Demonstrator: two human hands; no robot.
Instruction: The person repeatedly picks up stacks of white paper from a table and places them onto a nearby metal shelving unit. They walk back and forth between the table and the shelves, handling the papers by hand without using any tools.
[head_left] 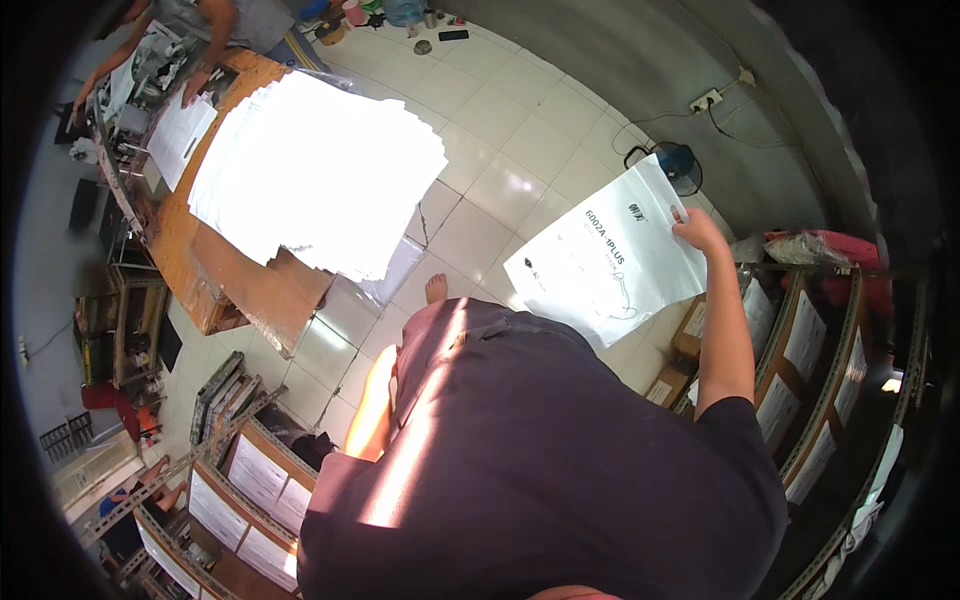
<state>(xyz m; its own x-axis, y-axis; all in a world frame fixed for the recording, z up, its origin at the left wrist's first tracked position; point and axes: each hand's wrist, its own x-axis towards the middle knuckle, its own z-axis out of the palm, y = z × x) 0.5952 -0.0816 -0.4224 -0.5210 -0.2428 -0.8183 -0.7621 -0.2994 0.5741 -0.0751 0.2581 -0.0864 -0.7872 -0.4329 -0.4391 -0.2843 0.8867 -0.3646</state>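
My right hand [697,230] is raised out to the right and grips the upper corner of a flat white plastic bag [605,265] with dark print on it. The bag hangs in the air above the tiled floor [500,140], in front of the shelving. My right forearm runs down from the hand to my dark shirt [540,460], which fills the lower middle of the view. My left hand is not in view. A bare foot [436,288] shows on the tiles just above the shirt.
A wooden table [250,290] at the left carries a wide, brightly lit stack of white bags [315,165]. Another person's hands [195,90] rest at its far end. Metal shelves with labelled cardboard boxes [800,350] stand at the right and lower left. A small fan [680,165] sits by the wall.
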